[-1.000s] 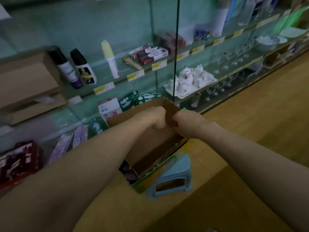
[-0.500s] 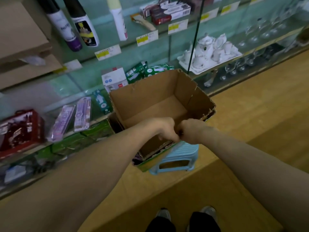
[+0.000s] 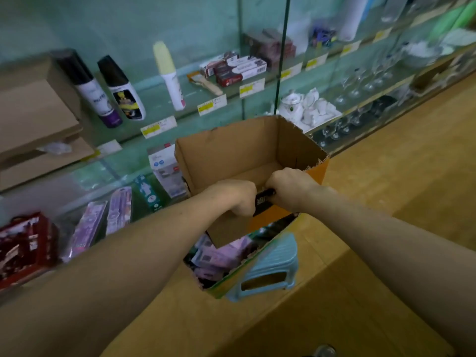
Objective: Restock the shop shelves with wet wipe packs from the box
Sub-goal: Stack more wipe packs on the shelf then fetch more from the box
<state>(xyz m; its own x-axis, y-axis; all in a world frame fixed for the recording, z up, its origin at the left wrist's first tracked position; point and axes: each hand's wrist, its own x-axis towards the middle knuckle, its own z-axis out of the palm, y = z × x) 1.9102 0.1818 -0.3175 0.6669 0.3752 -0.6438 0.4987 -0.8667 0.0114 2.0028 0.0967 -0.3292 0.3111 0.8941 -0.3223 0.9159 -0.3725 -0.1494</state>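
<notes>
Cardboard box (image 3: 231, 155) is hanging over a stool (image 3: 274, 266). I'm gripping its near wall with left hand (image 3: 238, 197) and right hand (image 3: 291, 189), fingers curled.

You've got an empty brown cardboard box (image 3: 247, 150), orange outside, top open, tilted toward you, up off the floor. Right under it: green-edged box (image 3: 226, 284) w/ purple-pink wet wipe packs (image 3: 219, 258) piled loosely inside, partly hidden.

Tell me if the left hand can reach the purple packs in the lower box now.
Probably not: the left hand grips the upper cardboard box, which covers most of the purple packs.
</notes>
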